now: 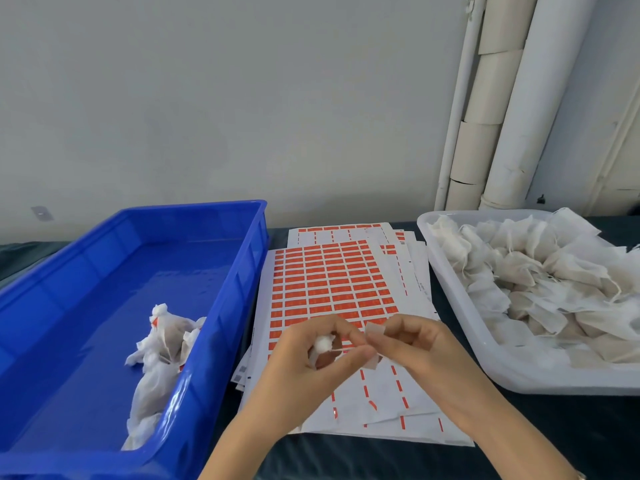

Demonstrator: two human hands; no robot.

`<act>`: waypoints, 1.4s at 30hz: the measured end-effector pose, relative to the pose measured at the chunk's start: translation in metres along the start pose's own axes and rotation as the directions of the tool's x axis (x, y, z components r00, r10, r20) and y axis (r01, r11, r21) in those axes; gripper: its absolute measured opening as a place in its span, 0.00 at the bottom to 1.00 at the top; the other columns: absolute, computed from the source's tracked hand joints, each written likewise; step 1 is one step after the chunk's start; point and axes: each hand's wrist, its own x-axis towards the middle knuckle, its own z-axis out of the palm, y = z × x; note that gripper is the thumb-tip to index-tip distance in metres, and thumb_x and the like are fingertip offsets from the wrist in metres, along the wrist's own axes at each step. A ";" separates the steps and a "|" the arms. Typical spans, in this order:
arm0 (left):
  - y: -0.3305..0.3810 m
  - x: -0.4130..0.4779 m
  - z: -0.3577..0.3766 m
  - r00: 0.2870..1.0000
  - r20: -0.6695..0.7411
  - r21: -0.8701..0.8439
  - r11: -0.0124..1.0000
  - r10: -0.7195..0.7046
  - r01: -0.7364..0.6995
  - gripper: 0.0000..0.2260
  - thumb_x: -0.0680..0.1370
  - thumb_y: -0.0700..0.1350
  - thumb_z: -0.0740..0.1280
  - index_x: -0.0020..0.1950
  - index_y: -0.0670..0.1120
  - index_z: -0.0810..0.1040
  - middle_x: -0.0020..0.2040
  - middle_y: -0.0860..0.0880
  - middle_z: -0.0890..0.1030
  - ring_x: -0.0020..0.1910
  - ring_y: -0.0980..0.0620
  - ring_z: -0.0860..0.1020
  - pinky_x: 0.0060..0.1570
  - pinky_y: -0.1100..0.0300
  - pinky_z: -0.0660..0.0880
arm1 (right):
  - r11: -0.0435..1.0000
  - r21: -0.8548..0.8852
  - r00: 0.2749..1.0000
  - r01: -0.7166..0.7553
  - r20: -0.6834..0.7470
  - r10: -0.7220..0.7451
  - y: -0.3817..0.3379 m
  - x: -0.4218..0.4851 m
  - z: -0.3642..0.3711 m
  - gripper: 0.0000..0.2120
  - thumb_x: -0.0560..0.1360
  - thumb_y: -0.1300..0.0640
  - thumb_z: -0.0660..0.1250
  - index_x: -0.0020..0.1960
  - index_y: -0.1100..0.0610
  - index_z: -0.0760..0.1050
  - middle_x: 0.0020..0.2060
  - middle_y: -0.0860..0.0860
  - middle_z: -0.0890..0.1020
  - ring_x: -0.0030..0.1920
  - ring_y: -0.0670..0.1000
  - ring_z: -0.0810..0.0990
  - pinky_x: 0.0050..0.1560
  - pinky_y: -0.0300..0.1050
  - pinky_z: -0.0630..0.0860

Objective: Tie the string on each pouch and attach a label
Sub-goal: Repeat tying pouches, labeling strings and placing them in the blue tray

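My left hand [308, 355] grips a small white pouch [322, 342] by its gathered neck, above the label sheets. A thin string [341, 349] runs from the pouch to the right. My right hand [419, 344] pinches that string together with a label [374, 330] whose pale back faces me. Sheets of orange-red labels [329, 282] lie stacked on the table between the two trays. The pouch's body is mostly hidden inside my left fist.
A blue plastic tray [239, 271] on the left holds a few pouches [162, 344] with labels on them. A white tray [460, 299] on the right is piled with several pouches [540, 271]. White pipes [502, 109] run down the wall behind it.
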 end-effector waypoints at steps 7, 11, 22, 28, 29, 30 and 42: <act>-0.006 0.000 0.002 0.996 -0.079 0.028 0.999 -0.036 0.038 0.03 0.72 0.51 0.71 0.41 0.54 0.82 0.35 0.57 0.80 0.33 0.61 0.75 0.34 0.69 0.72 | 0.998 0.054 0.999 -0.035 -0.001 0.036 0.006 -0.001 0.000 0.16 0.58 0.43 0.75 0.39 0.54 0.82 0.46 0.53 0.85 0.51 0.51 0.83 0.58 0.48 0.76; -0.007 0.000 0.002 0.992 -0.110 0.009 0.998 -0.062 0.064 0.02 0.72 0.50 0.72 0.40 0.54 0.81 0.36 0.56 0.80 0.34 0.60 0.76 0.35 0.68 0.74 | 0.999 0.041 0.999 -0.035 -0.007 0.035 0.007 0.000 0.000 0.15 0.59 0.44 0.74 0.38 0.54 0.82 0.46 0.52 0.85 0.50 0.50 0.83 0.54 0.44 0.75; -0.010 0.000 0.011 0.974 -0.211 0.050 0.994 -0.087 0.099 0.03 0.74 0.43 0.71 0.40 0.50 0.83 0.37 0.56 0.83 0.41 0.57 0.82 0.40 0.69 0.77 | 0.998 0.018 0.997 -0.052 -0.049 0.053 0.012 -0.001 0.007 0.24 0.58 0.41 0.72 0.51 0.50 0.80 0.45 0.42 0.85 0.48 0.43 0.83 0.44 0.35 0.79; -0.010 0.002 0.016 0.948 -0.302 0.031 0.993 -0.101 0.115 0.04 0.74 0.44 0.72 0.39 0.52 0.81 0.37 0.56 0.83 0.40 0.56 0.82 0.37 0.69 0.76 | 0.984 0.180 0.999 0.002 -0.049 0.007 0.019 -0.001 0.009 0.29 0.64 0.36 0.74 0.56 0.53 0.77 0.48 0.52 0.85 0.45 0.55 0.84 0.53 0.49 0.79; -0.011 0.002 0.015 0.942 -0.319 0.037 0.992 -0.103 0.121 0.05 0.74 0.44 0.71 0.39 0.52 0.81 0.37 0.57 0.83 0.39 0.56 0.81 0.36 0.70 0.76 | 0.988 0.152 0.998 0.028 -0.064 -0.018 0.019 -0.002 0.008 0.28 0.63 0.36 0.74 0.55 0.52 0.77 0.47 0.51 0.85 0.45 0.54 0.84 0.51 0.46 0.80; -0.012 0.002 0.014 0.938 -0.331 0.037 0.991 -0.106 0.125 0.05 0.74 0.44 0.71 0.39 0.52 0.81 0.37 0.57 0.83 0.39 0.57 0.81 0.36 0.71 0.76 | 0.995 0.076 0.993 0.064 -0.100 -0.056 0.020 -0.003 0.007 0.26 0.62 0.38 0.76 0.53 0.50 0.78 0.46 0.49 0.86 0.44 0.52 0.85 0.48 0.42 0.80; -0.016 0.002 0.015 0.938 -0.323 0.055 0.988 -0.122 0.148 0.02 0.73 0.45 0.72 0.40 0.51 0.81 0.38 0.58 0.83 0.43 0.59 0.81 0.38 0.71 0.76 | 0.954 -0.259 0.949 0.152 -0.231 -0.213 0.037 -0.007 0.003 0.11 0.63 0.43 0.70 0.41 0.47 0.81 0.39 0.38 0.84 0.44 0.41 0.82 0.41 0.27 0.74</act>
